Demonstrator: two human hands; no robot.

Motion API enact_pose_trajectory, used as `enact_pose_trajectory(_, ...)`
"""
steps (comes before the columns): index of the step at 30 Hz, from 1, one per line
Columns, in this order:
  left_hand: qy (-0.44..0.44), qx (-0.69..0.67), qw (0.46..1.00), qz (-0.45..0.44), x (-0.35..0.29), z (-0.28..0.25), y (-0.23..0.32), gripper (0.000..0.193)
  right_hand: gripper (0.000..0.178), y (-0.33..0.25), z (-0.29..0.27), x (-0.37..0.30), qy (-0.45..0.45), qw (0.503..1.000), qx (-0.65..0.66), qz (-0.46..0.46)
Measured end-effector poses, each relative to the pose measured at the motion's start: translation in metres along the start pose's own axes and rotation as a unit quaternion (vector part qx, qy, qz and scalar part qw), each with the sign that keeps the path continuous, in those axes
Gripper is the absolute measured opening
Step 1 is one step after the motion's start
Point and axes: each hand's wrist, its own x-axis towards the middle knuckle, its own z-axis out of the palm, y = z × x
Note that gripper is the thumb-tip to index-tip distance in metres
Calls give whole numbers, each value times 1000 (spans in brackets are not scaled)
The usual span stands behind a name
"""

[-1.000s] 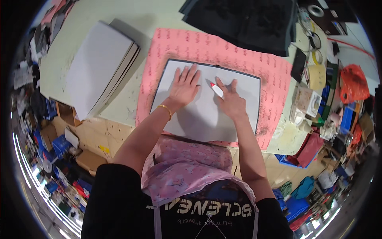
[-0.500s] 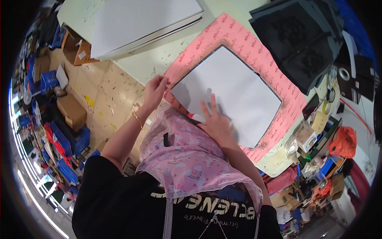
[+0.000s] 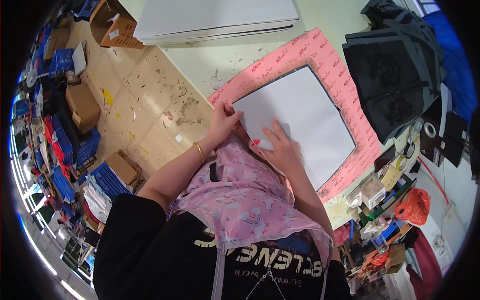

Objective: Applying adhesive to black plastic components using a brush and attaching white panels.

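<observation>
A white sheet with a thin dark border lies on a larger pink printed sheet on the pale table. My right hand rests on its near part with some fingers stretched out. Beside the thumb, this hand holds a slim white tool with a red end; its exact kind does not show. At the left corner of the white sheet is my left hand, fingers pinched together at the border. What lies between those fingertips is hidden.
A thick stack of white sheets lies at the far left of the table. Dark printed pieces are piled on the right. Tapes and small containers crowd the right edge. A cardboard box stands on the floor beyond the table's left edge.
My left hand has moved from the pink sheet's left edge to the white sheet's left corner. My right hand stays on the white sheet with the white tool. The view has turned slightly.
</observation>
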Motion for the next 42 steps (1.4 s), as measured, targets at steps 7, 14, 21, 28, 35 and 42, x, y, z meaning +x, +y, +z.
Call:
enact_pose_trajectory(7, 0, 56, 998, -28, 2, 6, -6, 23, 53, -5, -4, 47, -161, 977, -104, 92)
enact_pose_trajectory(14, -5, 298, 954, 28, 2, 13, 16, 23, 53, -10, -2, 58, -240, 951, -114, 158)
enact_pose_trajectory(21, -91, 461, 746, 473, 21, -9, 11, 32, 56, 8, -10, 47, -191, 968, -32, 161)
enact_pose_trajectory(28, -196, 342, 733, 554, 58, 88, 52, 40, 48, 82, -70, -33, 37, 906, -5, 421)
enact_pose_trajectory(35, -287, 416, 612, 608, 52, 229, 86, 47, 60, 122, -69, -44, -67, 871, -108, 475)
enact_pose_trajectory(42, -282, 409, 647, 578, 57, 237, 79, 50, 62, 129, -68, -32, -55, 864, -50, 498)
